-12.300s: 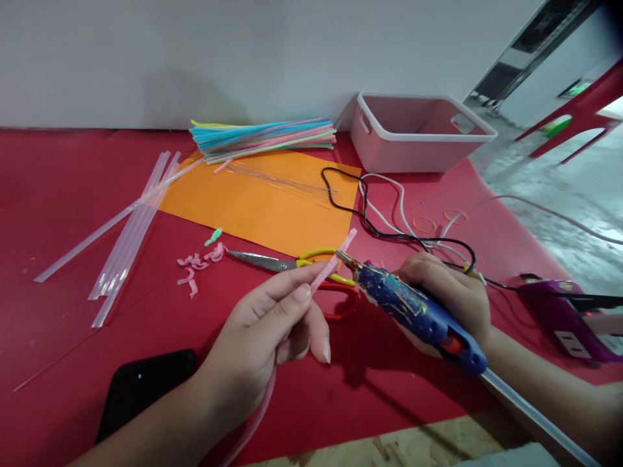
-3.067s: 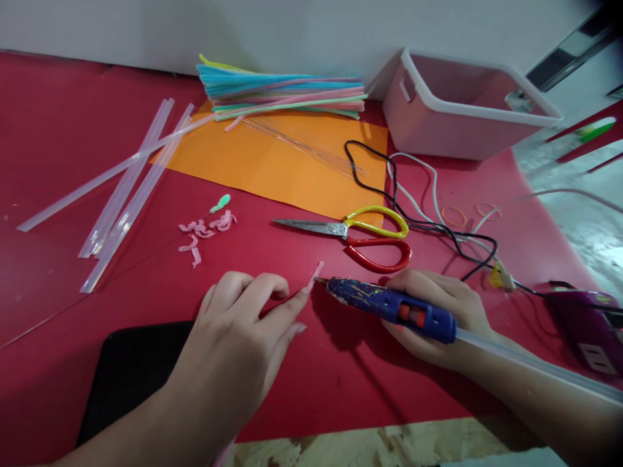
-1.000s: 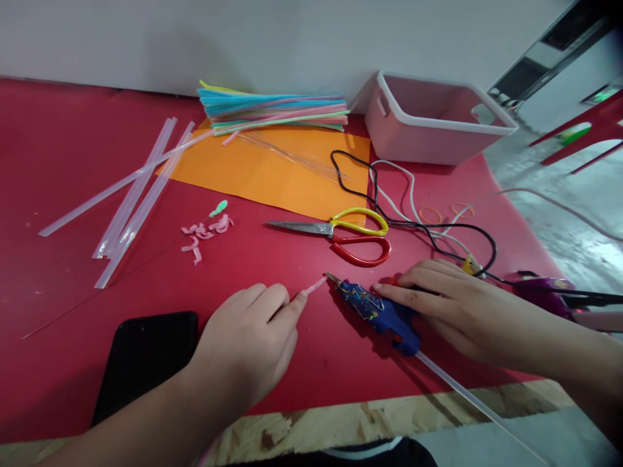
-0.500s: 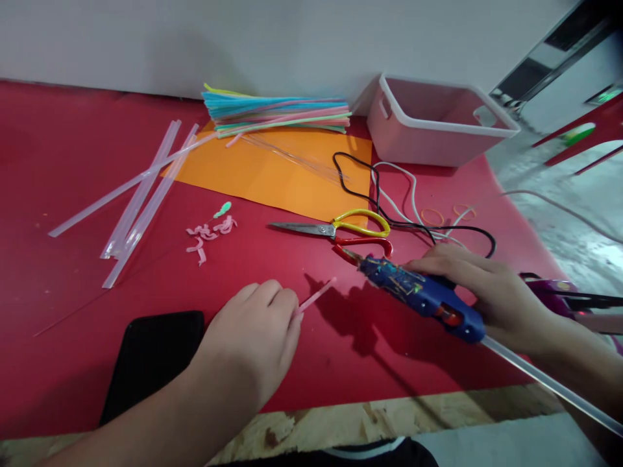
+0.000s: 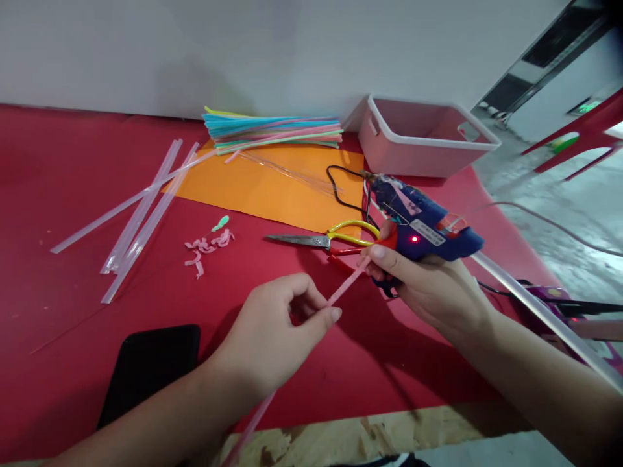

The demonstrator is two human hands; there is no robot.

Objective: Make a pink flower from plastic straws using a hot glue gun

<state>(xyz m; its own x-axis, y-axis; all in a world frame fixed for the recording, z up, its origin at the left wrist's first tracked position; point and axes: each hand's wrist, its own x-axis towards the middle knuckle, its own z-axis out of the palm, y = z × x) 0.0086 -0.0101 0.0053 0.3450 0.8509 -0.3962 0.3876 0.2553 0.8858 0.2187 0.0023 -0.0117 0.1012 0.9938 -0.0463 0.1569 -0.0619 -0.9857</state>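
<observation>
My left hand (image 5: 277, 324) pinches a pink pipe cleaner (image 5: 348, 283) between thumb and fingers; its long tail hangs below the wrist toward the table's front edge. Around the handle of a blue hot glue gun (image 5: 421, 217) my right hand (image 5: 428, 285) is closed, its thumb and finger also touching the pipe cleaner's upper end. A red light glows on the gun's side, and a clear glue stick (image 5: 535, 308) runs out of its rear. Scissors (image 5: 302, 240) with one yellow and one red handle lie just behind my hands, partly covered.
Several clear glue sticks (image 5: 141, 220) lie at left, near small pink curled pieces (image 5: 199, 246) and a black phone (image 5: 150, 370). Orange paper (image 5: 272, 185), a bundle of coloured pipe cleaners (image 5: 277, 131) and a pink bin (image 5: 413, 155) stand toward the wall. Cords trail at right.
The glue gun has risen and turned, showing its labelled side and red light. My left hand has moved right with the pipe cleaner, which my right fingers now touch too.
</observation>
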